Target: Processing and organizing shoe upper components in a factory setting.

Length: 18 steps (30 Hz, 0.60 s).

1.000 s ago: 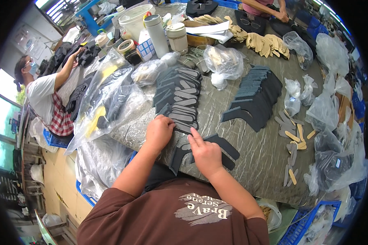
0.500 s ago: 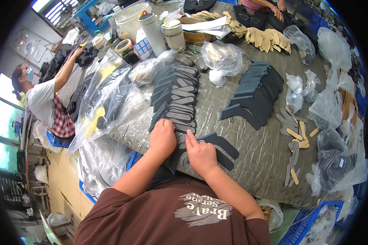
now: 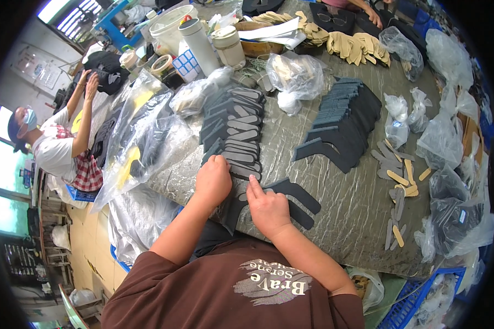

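My left hand [image 3: 214,178] is closed, its curled fingers against the left side of the near end of an overlapping row of black angled pieces [image 3: 209,129]. What its fingertips hold is hidden. Grey oval strips [image 3: 242,125] lie along the right ends of that row. Index and middle fingers of my right hand [image 3: 269,208] are stretched forward, their tips touching the nearest end of the row; its other fingers are folded. Beside and partly under this hand lie loose black angled pieces [image 3: 299,197] at the table's near edge.
Right of the row stands a fanned stack of black angled pieces [image 3: 346,126]. Farther right are scattered grey and tan strips [image 3: 398,175] and clear plastic bags [image 3: 450,137]. A white bottle [image 3: 199,46] and jars stand at the back left. Another person [image 3: 66,137] works at the left.
My left hand has shifted slightly left, away from my right hand, which has barely moved. The person at the left, whose arm reached forward, now has both hands raised close together.
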Available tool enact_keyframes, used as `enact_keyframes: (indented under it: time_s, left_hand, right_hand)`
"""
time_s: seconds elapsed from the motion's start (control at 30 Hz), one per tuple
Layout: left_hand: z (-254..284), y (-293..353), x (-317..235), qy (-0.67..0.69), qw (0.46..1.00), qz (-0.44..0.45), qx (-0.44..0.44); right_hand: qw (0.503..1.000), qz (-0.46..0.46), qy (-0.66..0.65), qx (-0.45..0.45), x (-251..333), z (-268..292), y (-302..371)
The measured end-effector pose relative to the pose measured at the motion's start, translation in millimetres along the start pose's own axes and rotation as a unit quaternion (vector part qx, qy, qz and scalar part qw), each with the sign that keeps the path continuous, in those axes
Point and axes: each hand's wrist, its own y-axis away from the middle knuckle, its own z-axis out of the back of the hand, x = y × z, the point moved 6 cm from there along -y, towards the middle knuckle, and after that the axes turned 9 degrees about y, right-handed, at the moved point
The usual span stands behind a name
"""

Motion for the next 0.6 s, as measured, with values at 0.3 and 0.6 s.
enact_keyframes:
  time_s: [0.3,0.6]
  left_hand:
    - [-5,-8,2,-0.008,1.000,-0.015,-0.018]
    - [26,25,-5,0.130,0.991,-0.012,0.034]
  right_hand:
    - [1.000,-0.001,-0.011,0.003,0,-1,-1]
    - [1.000,-0.005,0.004,0.008,0,-7,3]
